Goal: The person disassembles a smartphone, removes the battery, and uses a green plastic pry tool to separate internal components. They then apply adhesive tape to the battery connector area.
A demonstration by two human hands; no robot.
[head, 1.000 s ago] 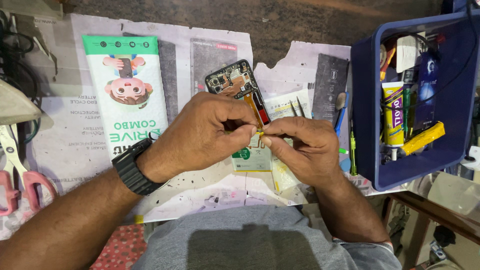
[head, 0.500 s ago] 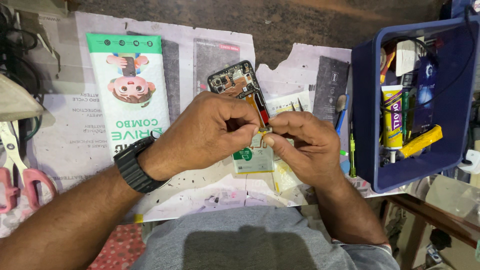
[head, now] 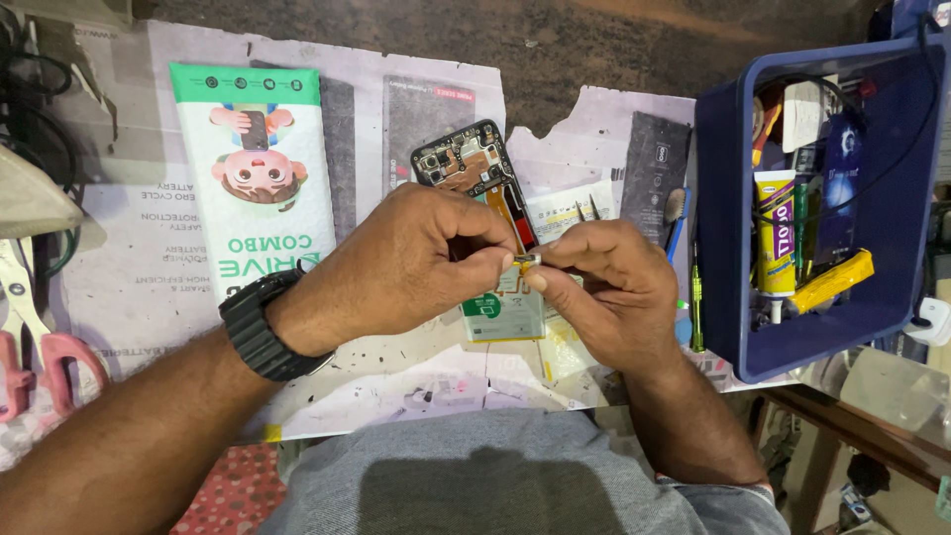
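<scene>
Both hands meet over the middle of the paper-covered table. My left hand (head: 411, 263), with a black watch on its wrist, and my right hand (head: 604, 287) pinch one tiny yellowish part (head: 526, 262) between their fingertips. Under them lies an opened phone (head: 464, 160), back cover off, with its circuit board and orange flex cable showing. The phone's lower half is hidden by my hands; a green and white battery label (head: 498, 319) shows below the fingers.
A blue plastic bin (head: 728, 238) at the right holds a glue tube (head: 774, 243), a yellow tool and cables. A green and white package (head: 260, 163) lies at the left. Tweezers (head: 586, 208) and small screwdrivers rest beside the phone. Pink-handled scissors (head: 40, 352) sit at the far left edge.
Both hands keep pinching the small part over the phone; the fingertips have shifted only slightly.
</scene>
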